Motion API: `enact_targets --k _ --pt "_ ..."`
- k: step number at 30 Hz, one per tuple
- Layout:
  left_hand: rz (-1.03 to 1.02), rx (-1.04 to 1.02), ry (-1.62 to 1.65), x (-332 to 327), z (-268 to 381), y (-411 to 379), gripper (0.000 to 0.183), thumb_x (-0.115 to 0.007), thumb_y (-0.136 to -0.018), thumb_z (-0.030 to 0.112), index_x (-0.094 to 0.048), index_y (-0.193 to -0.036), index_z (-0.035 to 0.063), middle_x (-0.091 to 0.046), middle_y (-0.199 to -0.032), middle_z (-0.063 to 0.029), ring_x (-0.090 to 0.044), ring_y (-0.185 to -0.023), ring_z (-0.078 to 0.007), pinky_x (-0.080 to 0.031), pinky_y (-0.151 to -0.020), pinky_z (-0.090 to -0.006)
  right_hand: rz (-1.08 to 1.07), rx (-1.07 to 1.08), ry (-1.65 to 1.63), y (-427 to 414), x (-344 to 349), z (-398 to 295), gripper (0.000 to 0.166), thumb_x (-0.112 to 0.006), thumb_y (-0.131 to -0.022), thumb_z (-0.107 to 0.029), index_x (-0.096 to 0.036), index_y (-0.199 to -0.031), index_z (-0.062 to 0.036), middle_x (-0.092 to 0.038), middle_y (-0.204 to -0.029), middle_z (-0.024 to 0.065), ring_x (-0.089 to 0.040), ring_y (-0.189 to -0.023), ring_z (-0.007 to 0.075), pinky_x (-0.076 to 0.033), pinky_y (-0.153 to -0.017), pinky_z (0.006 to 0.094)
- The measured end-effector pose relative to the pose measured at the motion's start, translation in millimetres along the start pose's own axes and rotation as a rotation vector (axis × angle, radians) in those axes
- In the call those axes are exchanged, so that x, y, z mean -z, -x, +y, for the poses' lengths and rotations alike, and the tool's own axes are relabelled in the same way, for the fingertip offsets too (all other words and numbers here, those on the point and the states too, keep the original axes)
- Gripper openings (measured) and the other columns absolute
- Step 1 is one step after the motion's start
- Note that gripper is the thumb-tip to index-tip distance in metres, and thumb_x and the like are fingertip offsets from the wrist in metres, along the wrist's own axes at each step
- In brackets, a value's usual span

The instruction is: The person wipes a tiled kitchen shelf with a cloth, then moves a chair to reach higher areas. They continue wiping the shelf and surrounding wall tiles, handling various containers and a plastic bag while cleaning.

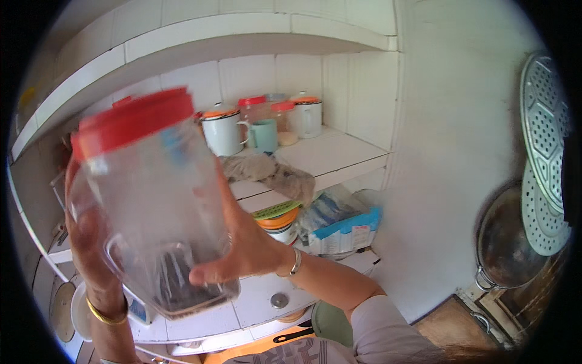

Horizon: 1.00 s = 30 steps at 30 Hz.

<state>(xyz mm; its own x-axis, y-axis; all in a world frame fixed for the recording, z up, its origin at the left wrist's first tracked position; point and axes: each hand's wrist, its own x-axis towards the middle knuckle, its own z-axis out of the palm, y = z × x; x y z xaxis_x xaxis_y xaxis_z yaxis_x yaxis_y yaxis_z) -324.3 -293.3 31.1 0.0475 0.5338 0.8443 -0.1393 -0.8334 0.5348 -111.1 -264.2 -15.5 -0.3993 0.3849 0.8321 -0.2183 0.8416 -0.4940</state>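
A large clear plastic jar with a red screw lid is held up in front of the shelves, slightly tilted and blurred. My left hand supports it from the left side, partly seen through the clear wall. On the right side, my right hand grips the jar, its thumb across the lower front. Something dark shows through the jar's bottom; whether it lies inside or behind cannot be told. Behind the jar, a crumpled brown-grey cloth hangs over the edge of the middle shelf.
White enamel mugs with orange lids, a pale green mug and red-lidded jars stand on the shelf. Below are a green strainer and a blue-white plastic bag. Perforated steamer plates and a wok hang on the right wall.
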Motion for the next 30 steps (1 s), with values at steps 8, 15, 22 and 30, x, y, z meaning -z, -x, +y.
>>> enact_targets --k 8,15,22,30 --pt "0.036 -0.273 -0.097 -82.8 15.7 -99.5 0.079 -0.047 -0.075 0.064 -0.03 -0.136 0.017 -0.033 -0.138 -0.0124 -0.032 -0.127 -0.0273 -0.023 -0.102 -0.0515 0.36 0.268 0.169 -44.3 115.7 -79.4 0.107 -0.073 -0.062 -0.019 0.002 -0.137 -0.0052 -0.045 -0.122 0.0141 -0.05 -0.106 0.0225 -0.036 -0.094 0.0359" --pt "-0.162 -0.323 -0.808 -39.8 -34.1 -39.1 0.082 -0.067 -0.068 0.041 -0.031 -0.135 0.013 -0.035 -0.137 -0.0128 -0.03 -0.128 -0.0284 -0.019 -0.104 -0.048 0.628 0.56 0.853 -133.5 234.8 -153.8 0.071 -0.069 -0.065 -0.025 -0.038 -0.123 0.0007 -0.049 -0.113 0.0261 -0.045 -0.111 0.0359 -0.037 -0.095 0.0423" --pt "-0.333 0.074 -1.096 -12.8 -112.0 -7.2 0.069 -0.066 -0.071 0.028 -0.037 -0.128 0.0033 -0.04 -0.129 -0.0203 -0.035 -0.121 -0.0375 -0.028 -0.1 -0.0438 1.023 0.349 1.444 -187.4 302.5 -161.7 0.102 -0.075 -0.052 -0.044 -0.027 -0.133 -0.0042 -0.039 -0.123 0.0261 -0.042 -0.113 0.0396 -0.035 -0.095 0.047" --pt "-0.413 -0.047 -1.279 -9.5 -118.2 1.6 0.056 -0.05 -0.08 0.046 -0.051 -0.11 -0.0014 -0.052 -0.109 -0.0202 -0.047 -0.105 -0.0404 -0.036 -0.089 -0.044 1.099 -0.074 1.378 -209.1 326.4 -138.5 0.112 -0.072 -0.051 -0.056 -0.017 -0.138 -0.0098 -0.026 -0.134 0.0265 -0.032 -0.121 0.0449 -0.03 -0.098 0.0484"
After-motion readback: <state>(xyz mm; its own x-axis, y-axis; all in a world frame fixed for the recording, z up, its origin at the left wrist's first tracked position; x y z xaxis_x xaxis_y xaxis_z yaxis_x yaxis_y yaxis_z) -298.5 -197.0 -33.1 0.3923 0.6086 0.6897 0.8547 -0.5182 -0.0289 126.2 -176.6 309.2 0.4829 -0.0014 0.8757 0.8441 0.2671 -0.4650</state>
